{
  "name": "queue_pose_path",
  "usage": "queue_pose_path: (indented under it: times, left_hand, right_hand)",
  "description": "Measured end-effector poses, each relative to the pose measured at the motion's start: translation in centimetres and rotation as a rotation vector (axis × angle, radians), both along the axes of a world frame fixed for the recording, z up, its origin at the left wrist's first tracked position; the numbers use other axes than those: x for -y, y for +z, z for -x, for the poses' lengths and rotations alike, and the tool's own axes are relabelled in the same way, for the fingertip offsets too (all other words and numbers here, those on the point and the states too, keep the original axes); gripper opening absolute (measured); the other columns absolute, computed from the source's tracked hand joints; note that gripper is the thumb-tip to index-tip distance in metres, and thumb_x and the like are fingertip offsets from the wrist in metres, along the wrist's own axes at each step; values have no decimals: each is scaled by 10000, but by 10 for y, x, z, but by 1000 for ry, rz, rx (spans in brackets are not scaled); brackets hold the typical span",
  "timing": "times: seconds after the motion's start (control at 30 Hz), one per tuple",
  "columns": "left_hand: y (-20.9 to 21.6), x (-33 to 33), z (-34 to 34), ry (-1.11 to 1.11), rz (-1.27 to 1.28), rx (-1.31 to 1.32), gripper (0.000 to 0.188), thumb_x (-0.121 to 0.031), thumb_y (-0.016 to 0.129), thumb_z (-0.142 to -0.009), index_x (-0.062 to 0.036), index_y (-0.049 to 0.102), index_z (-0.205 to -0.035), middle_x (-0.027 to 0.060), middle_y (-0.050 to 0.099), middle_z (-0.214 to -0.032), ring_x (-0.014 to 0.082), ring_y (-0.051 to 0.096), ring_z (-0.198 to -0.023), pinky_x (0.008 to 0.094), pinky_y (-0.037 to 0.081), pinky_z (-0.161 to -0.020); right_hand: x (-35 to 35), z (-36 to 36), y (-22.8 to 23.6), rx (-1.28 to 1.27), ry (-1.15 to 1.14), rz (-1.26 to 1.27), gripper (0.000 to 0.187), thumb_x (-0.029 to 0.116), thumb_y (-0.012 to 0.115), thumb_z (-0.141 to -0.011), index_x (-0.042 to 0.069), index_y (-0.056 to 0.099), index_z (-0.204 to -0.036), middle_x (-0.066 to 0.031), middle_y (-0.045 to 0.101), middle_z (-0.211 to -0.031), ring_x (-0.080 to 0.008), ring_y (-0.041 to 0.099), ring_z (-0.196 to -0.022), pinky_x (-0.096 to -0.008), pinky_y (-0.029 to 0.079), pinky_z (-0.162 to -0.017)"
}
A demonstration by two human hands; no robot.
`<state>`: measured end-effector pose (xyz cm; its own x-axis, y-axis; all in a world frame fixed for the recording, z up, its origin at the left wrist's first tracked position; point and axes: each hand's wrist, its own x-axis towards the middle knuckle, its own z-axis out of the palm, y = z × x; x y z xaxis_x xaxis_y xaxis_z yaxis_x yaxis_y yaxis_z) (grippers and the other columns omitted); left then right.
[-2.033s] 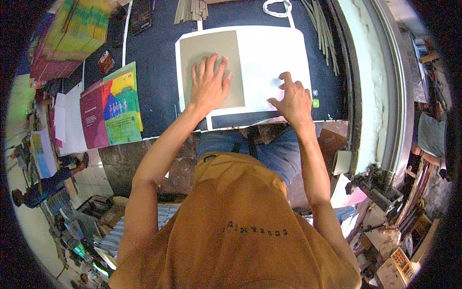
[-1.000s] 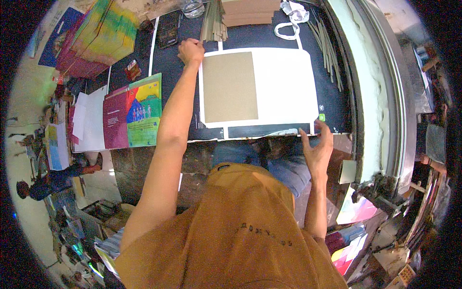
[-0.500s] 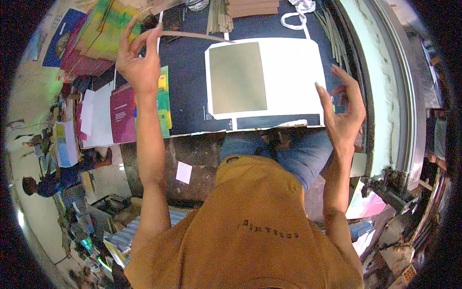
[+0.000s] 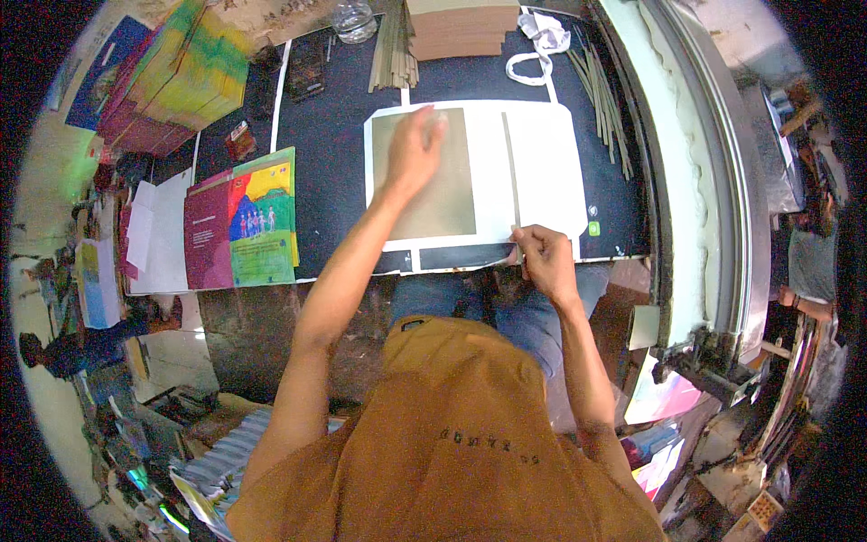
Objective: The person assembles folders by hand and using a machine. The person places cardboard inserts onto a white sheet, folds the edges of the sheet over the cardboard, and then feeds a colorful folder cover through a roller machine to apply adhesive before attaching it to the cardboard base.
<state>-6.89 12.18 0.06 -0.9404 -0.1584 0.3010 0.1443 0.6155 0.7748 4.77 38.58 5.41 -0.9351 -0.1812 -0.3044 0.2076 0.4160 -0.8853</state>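
A white cover sheet (image 4: 548, 167) with trimmed corners lies on the dark table in front of me. On its left half rests a grey-brown rectangular board (image 4: 449, 200). To the right of that board, a narrow board strip (image 4: 510, 167) runs front to back across the sheet, with a white gap between the two. My right hand (image 4: 546, 262) pinches the strip's near end at the sheet's front edge. Over the board is my left hand (image 4: 414, 158), slightly blurred, its fingers apart and holding nothing; whether it touches the board I cannot tell.
Printed colourful covers (image 4: 262, 217) lie at the left, with a tall stack of them (image 4: 181, 90) behind. Brown boards (image 4: 461, 32) and bundled strips (image 4: 393, 54) sit at the back. Loose strips (image 4: 601, 104) and a crumpled white cloth (image 4: 545, 34) are at the right. A metal-edged ledge (image 4: 691, 181) borders the table.
My left hand has come from the far left onto the board and let go of the strip. The strip now lies on the sheet, and my right hand has closed on its near end.
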Motion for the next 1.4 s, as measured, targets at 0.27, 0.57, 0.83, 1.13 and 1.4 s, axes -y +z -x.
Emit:
queue_pose_path:
  times: [0.27,0.57,0.83,1.13,1.4]
  left_hand:
    - [-27,-43,-64,187,539,123,593,-310,574,-999,52,461,-1455,259,361,-1573,469,284,-1479,649,217,-1189]
    - [-44,-35,-83,212,492,115,595,-336,576,-984,16,469,-1451,226,414,-1526,436,361,-1430,659,231,-1179]
    - [-47,-38,-74,213,485,181,559,-379,555,-999,1,501,-1406,208,461,-1476,381,388,-1405,632,229,-1165]
    - [-27,-24,-5,-236,389,-160,610,-340,584,-1002,35,446,-1463,201,438,-1542,419,385,-1436,543,306,-1179]
    - [-44,-24,-7,-355,499,-97,626,-383,574,-999,-8,465,-1489,152,420,-1589,393,350,-1474,575,274,-1203]
  right_hand:
    - [-1,22,-33,-245,-245,53,330,283,576,-1071,18,697,-916,-1,664,-718,-46,454,-571,-241,350,-505]
    - [-6,23,-33,-356,-94,-480,297,247,520,-1075,-7,666,-1023,-193,757,-907,-323,741,-831,-410,548,-741]
    - [-23,29,-37,-328,-49,-446,295,229,543,-1060,-7,713,-1013,-168,764,-886,-248,748,-839,-373,555,-761]
    - [35,45,-37,22,-30,70,346,248,600,-1020,-57,741,-936,-115,717,-665,-129,637,-523,-299,501,-498]
    - [49,39,-48,88,-31,98,325,217,607,-1014,-68,728,-914,-112,693,-643,-151,635,-507,-315,510,-495]
